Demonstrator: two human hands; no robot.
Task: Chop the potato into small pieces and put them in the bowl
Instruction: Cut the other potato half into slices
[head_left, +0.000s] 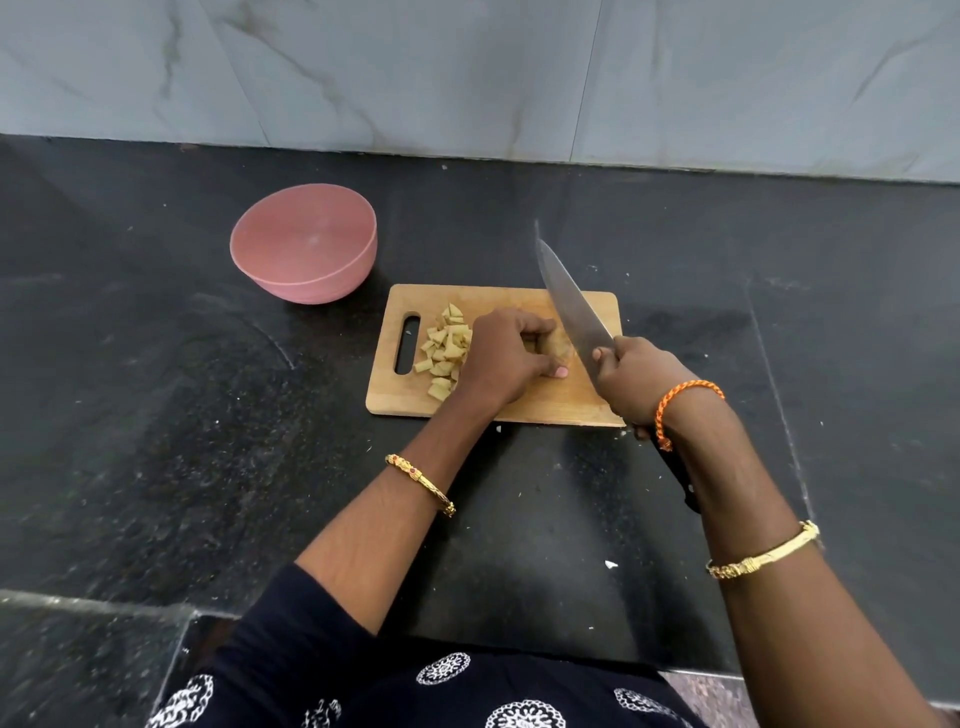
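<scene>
A wooden cutting board (524, 301) lies on the black counter. Several small potato pieces (445, 345) are heaped on its left part. My left hand (506, 356) curls its fingers round the uncut piece of potato (561, 347), which is mostly hidden. My right hand (636, 376) grips the black handle of a large knife (571, 306). The blade is lifted just right of the potato, tip pointing away from me. A pink bowl (306, 241) stands behind and left of the board with nothing visible in it.
The black granite counter (156, 389) stretches to both sides. A grey marble wall (467, 73) rises at the back. The counter's front edge runs near my body. Small white scraps (611, 564) lie on the counter in front of the board.
</scene>
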